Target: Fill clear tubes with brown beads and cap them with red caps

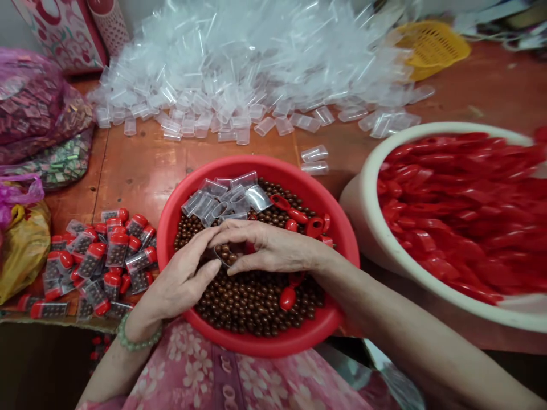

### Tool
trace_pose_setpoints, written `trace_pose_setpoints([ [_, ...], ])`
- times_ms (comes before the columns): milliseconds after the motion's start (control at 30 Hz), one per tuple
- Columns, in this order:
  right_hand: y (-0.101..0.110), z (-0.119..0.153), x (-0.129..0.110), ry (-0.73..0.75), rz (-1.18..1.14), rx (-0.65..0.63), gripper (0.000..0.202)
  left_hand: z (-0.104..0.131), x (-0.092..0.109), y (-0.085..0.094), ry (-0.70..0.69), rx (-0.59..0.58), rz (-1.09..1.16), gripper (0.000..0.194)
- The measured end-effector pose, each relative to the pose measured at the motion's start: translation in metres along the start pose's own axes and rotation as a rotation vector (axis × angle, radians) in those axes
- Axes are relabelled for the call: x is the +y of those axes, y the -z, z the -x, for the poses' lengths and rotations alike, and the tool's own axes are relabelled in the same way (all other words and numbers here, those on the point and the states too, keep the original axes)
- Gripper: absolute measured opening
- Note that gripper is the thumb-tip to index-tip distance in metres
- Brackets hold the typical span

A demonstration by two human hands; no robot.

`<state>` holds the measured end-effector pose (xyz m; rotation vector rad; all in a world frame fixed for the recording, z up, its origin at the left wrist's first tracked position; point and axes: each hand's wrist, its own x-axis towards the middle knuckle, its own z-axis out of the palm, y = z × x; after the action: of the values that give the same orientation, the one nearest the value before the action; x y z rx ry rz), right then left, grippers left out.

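Observation:
Both hands meet over a red basin (347, 250) of small brown balls (248, 307). Between my fingers sits a clear plastic tube (216, 250) with several brown balls in its mouth. My left hand (177, 285) grips its left side with thumb and fingers. My right hand (271, 246) curls round its other side, and a bit of red shows under those fingers, too hidden to name. Clear empty tubes (222, 199) lie on the balls at the back of the basin. Red caps (314, 226) are scattered along its right side.
Filled tubes with red caps (115, 247) are heaped left of the basin. A large pile of clear tubes (256, 68) covers the table's back. At right stands a white tub (370, 188) of red parts. Bags (29, 102) and a yellow basket (433, 48) lie farther out.

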<state>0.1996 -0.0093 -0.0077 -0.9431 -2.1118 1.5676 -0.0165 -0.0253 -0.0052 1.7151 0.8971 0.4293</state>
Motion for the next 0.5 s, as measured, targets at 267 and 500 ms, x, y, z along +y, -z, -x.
trace_pose_setpoints([
  [267, -0.005, 0.002, -0.007, 0.040, -0.020, 0.073, 0.022, -0.007, -0.003, -0.002, 0.069, -0.013, 0.154, 0.055],
  [500, -0.008, 0.006, -0.012, 0.023, 0.003, 0.262, 0.036, -0.008, -0.001, 0.000, 0.057, -0.078, 0.323, 0.044],
])
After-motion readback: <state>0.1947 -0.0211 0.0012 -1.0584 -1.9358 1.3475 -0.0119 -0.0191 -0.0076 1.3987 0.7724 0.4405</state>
